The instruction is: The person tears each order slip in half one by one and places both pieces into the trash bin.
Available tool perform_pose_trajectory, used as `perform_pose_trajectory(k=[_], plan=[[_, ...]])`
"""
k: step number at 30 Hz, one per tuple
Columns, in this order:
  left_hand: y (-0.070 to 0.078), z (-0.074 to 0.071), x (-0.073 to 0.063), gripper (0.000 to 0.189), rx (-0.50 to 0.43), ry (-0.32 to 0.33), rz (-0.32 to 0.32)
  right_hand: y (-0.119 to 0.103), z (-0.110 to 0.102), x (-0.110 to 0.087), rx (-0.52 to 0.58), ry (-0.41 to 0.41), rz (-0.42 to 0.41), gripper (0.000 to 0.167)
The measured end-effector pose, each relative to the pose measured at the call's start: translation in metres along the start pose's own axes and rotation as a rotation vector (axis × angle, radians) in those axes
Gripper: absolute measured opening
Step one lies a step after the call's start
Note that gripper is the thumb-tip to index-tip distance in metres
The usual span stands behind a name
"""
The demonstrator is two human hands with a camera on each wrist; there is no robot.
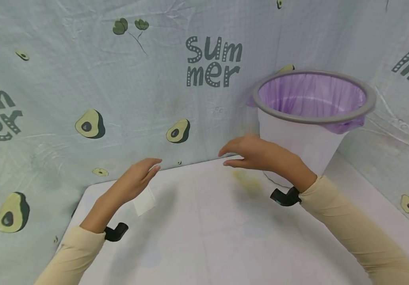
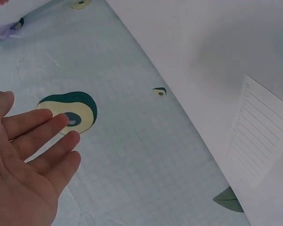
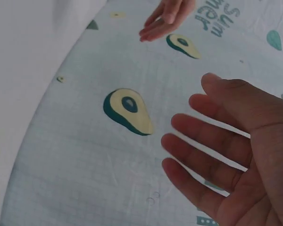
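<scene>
My left hand (image 1: 134,182) hovers above the left part of the white table (image 1: 197,237), its fingers loosely extended around nothing. Below and beside it lies a lined sheet of paper (image 1: 144,202), whose ruled rows and small checkboxes show in the left wrist view (image 2: 259,132). To the right, my right hand (image 1: 252,152) is held in the air in front of the bin (image 1: 290,136), fingers relaxed and slightly bent, palm bare. In the right wrist view the fingers of this hand (image 3: 226,150) are spread apart, with the left hand visible beyond them.
The white bin with a grey rim (image 1: 315,118) and purple liner (image 1: 311,93) stands at the table's back right. A pale curtain (image 1: 136,91) printed with avocados and lettering hangs behind the table. A yellowish stain (image 1: 247,182) marks the tabletop near the bin.
</scene>
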State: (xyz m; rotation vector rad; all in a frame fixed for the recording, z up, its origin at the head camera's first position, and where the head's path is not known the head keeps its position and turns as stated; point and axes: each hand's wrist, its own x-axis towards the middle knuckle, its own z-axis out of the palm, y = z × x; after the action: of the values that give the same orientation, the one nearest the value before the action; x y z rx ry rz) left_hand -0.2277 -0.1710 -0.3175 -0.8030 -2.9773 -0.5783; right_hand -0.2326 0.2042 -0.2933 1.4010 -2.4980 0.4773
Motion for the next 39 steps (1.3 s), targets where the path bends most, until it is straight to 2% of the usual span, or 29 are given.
perform_pose_trajectory(k=[3, 7, 10, 15, 20, 28, 33, 39], plan=[[-0.009, 0.002, -0.007, 0.051, 0.047, -0.015, -0.010, -0.004, 0.013, 0.003, -0.016, -0.063, 0.061, 0.030], [-0.019, 0.005, -0.016, 0.055, 0.164, -0.019, -0.043, -0.010, 0.029, 0.008, -0.003, -0.147, 0.125, 0.039], [-0.026, 0.007, -0.024, 0.057, 0.247, -0.016, -0.065, -0.012, 0.039, 0.012, 0.005, -0.172, 0.123, 0.041], [-0.043, 0.011, -0.036, 0.057, 0.330, 0.006, -0.055, -0.013, 0.055, 0.022, 0.024, -0.174, 0.084, 0.042], [-0.060, 0.013, -0.045, 0.054, 0.350, 0.020, -0.047, -0.016, 0.070, 0.036, 0.046, -0.169, 0.052, 0.042], [-0.086, 0.012, -0.052, 0.054, 0.358, -0.016, -0.043, -0.025, 0.091, 0.059, 0.001, -0.173, 0.018, 0.039], [-0.098, 0.010, -0.057, 0.049, 0.376, -0.033, 0.022, -0.032, 0.104, 0.068, -0.007, -0.191, 0.045, 0.038], [-0.112, 0.012, -0.064, 0.046, 0.420, -0.039, 0.087, -0.038, 0.120, 0.077, -0.006, -0.152, 0.006, 0.029]])
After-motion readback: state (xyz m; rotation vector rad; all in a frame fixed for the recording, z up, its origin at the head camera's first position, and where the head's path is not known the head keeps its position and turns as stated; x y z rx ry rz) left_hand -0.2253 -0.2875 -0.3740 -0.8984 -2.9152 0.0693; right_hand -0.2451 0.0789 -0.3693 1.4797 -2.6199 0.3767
